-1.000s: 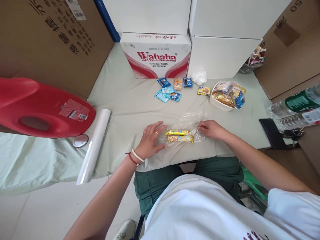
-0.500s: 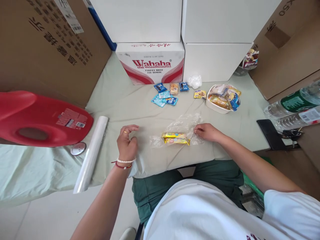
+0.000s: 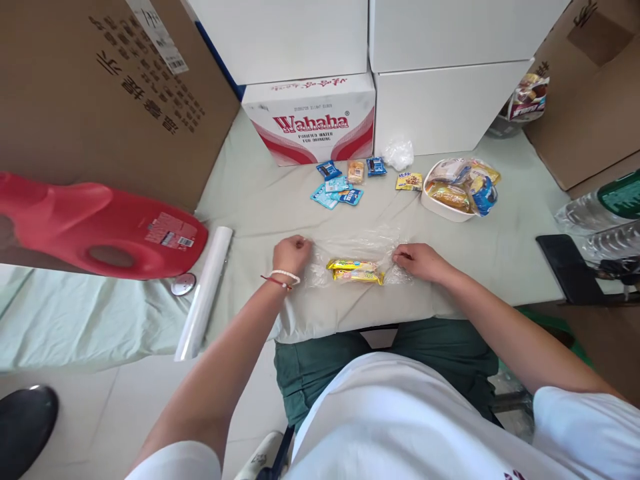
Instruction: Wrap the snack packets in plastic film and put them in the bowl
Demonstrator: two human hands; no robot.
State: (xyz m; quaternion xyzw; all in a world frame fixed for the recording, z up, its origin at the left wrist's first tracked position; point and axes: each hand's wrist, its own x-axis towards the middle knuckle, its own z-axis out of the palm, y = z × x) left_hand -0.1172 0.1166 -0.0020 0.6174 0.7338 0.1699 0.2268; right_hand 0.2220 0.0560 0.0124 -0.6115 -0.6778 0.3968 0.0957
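Observation:
Two yellow snack bars [image 3: 355,271] lie side by side on a sheet of clear plastic wrap [image 3: 360,241] near the front edge of the table. My left hand [image 3: 291,255] is closed, pinching the wrap's left end. My right hand [image 3: 419,261] is closed on the wrap's right end, just beside the bars.
A roll of clear wrap [image 3: 205,293] lies left, by a red jug [image 3: 100,230] and a small metal disc [image 3: 183,285]. Small snack packets [image 3: 340,187] and a white bowl of snacks [image 3: 457,193] sit behind. Cardboard and white boxes, a Wahaha carton [image 3: 313,120], bottles and a phone [image 3: 563,267] ring the table.
My left hand lifted off the bars, swung out left, then came back and closed on the wrap's left end. My right hand stayed on the right end.

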